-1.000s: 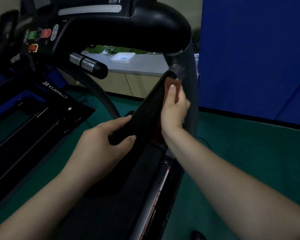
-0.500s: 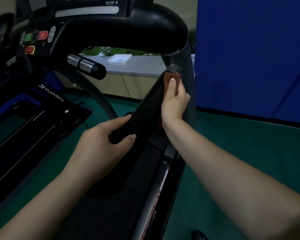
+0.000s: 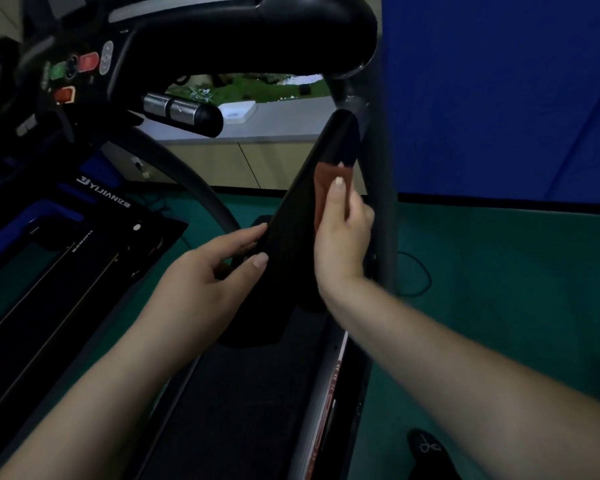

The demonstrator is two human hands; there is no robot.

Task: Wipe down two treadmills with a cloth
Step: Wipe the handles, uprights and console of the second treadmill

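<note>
The near treadmill's black handrail [image 3: 336,140] slopes down from the grey upright post [image 3: 378,174] under the console [image 3: 257,36]. My right hand [image 3: 343,237] holds a reddish-brown cloth [image 3: 326,178] against the rail's right side, one finger lying straight along the cloth and the others curled at the rail's edge. My left hand [image 3: 208,271] grips the rail's lower end between thumb and fingers. The rail's top stands bare above the cloth. A second treadmill [image 3: 84,244] lies at the left.
The walking belt [image 3: 239,410] runs below my arms. A silver and black grip [image 3: 184,114] juts from the console. A blue wall [image 3: 499,98] stands close on the right, with a cable [image 3: 420,271] and a dark shoe [image 3: 426,448] on the green floor.
My right hand has slid the cloth down the handrail from its top end, baring the rail's upper part. My left hand has kept its grip at the lower end.
</note>
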